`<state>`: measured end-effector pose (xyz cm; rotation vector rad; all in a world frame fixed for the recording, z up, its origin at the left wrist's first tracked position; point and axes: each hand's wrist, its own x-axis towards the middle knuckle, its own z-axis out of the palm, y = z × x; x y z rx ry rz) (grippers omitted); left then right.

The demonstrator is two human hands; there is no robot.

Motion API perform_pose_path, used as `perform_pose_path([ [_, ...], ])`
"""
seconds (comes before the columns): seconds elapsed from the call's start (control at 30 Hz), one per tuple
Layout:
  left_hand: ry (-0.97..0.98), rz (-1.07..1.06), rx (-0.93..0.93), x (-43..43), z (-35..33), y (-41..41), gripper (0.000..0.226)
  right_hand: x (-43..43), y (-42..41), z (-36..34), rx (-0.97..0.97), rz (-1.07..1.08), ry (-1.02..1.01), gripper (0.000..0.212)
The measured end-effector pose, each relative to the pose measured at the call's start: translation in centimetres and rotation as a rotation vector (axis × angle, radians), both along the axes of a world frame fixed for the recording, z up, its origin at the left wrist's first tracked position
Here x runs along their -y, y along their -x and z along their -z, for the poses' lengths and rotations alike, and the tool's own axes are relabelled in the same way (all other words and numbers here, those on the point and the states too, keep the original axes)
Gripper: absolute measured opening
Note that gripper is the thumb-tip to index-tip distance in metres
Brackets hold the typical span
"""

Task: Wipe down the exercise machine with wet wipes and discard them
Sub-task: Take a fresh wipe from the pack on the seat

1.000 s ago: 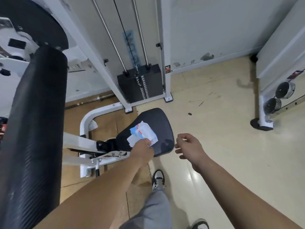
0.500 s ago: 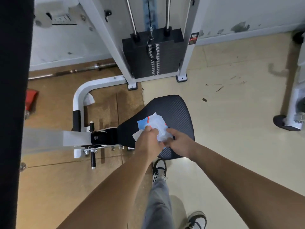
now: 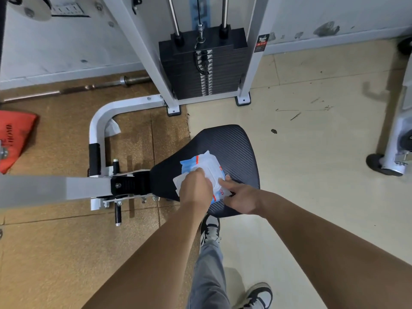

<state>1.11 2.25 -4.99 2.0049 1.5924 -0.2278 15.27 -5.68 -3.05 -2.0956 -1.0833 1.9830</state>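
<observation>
A blue-and-white pack of wet wipes (image 3: 208,169) with red marks lies on the black padded seat (image 3: 231,146) of the white exercise machine (image 3: 98,130). My left hand (image 3: 195,189) rests on top of the pack, fingers curled over its white flap. My right hand (image 3: 242,196) grips the pack's near right edge, index finger stretched along it. The part of the pack under both hands is hidden.
The black weight stack (image 3: 204,68) with its white frame stands against the wall behind the seat. A barbell (image 3: 93,86) and an orange object (image 3: 13,137) lie on the brown mat at left. Another machine's foot (image 3: 388,166) stands at right. My shoes (image 3: 210,230) are below the seat.
My right hand came in from the side and took hold of the pack. My left hand shifted onto the flap. The view tilted down and closer to the seat.
</observation>
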Motion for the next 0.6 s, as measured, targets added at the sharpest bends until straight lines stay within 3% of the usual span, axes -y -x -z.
perform_pose_path([
  [0.17, 0.107, -0.138, -0.014, -0.1, -0.1, -0.6, 0.017, -0.1, -0.2, -0.7, 0.041, -0.089, -0.003, 0.07],
  [0.4, 0.15, -0.12, -0.085, -0.3, -0.4, -1.9, 0.023, -0.3, -0.1, -0.7, 0.081, -0.147, -0.018, 0.088],
  [0.6, 0.178, -0.039, -0.023, -1.3, -1.0, -0.8, 0.018, -0.3, 0.0, -0.6, 0.144, -0.271, -0.07, 0.09],
])
